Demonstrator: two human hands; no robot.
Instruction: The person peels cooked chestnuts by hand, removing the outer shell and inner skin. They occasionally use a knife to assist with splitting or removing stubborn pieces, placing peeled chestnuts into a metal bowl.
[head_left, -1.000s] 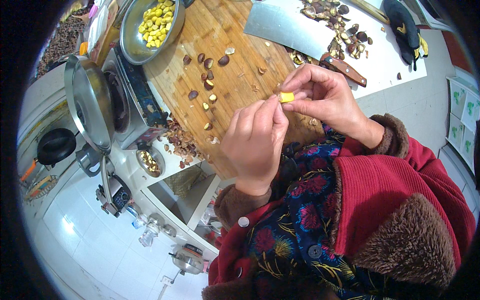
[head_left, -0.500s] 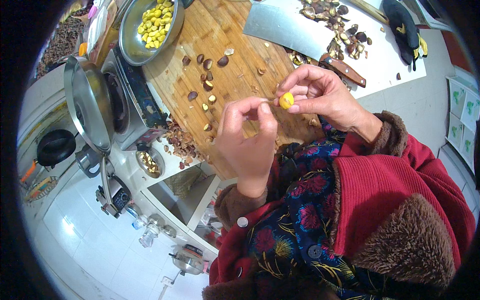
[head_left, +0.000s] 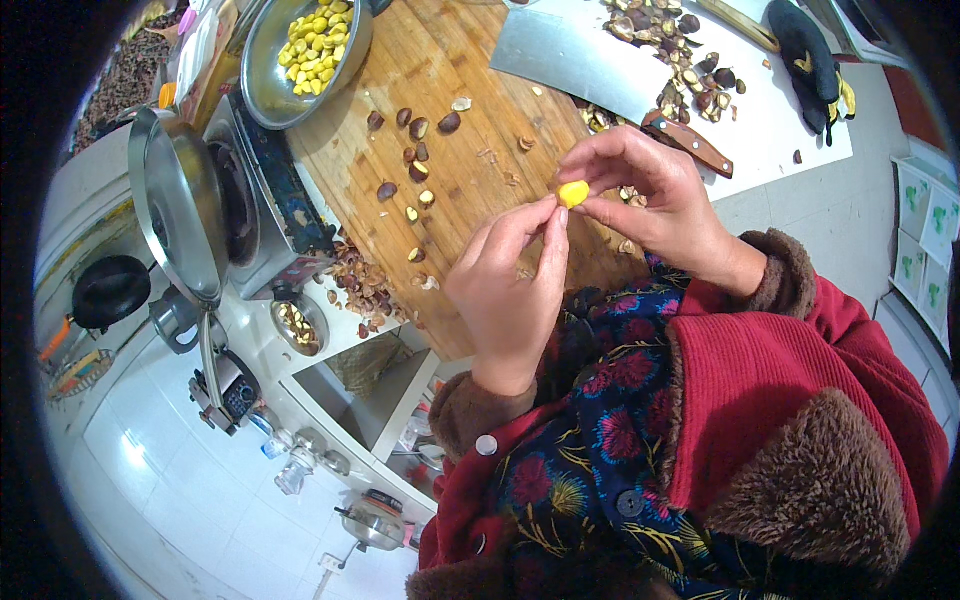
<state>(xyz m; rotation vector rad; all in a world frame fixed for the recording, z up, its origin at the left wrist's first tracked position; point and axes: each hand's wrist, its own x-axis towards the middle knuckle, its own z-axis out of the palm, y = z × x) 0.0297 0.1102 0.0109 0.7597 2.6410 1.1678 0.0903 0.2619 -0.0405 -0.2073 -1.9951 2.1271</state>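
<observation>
A peeled yellow chestnut is pinched between the thumb and fingers of my right hand, above the wooden cutting board. My left hand has its thumb and forefinger closed at the chestnut's left side, touching it. Whether a scrap of skin is between those fingertips is too small to make out. Farther left on the board lie several chestnuts in brown shell, some cut with pale flesh showing. At the far left, a metal bowl holds many peeled yellow chestnuts.
A cleaver with a wooden handle lies across the board's right side, beside a heap of shells. Brown skins are piled off the board's left edge. A lidded pan and a small metal dish stand further left.
My left fingertips have moved right and up, from just beside the chestnut onto it. The chestnut has turned in my right fingers and shows a plain yellow side.
</observation>
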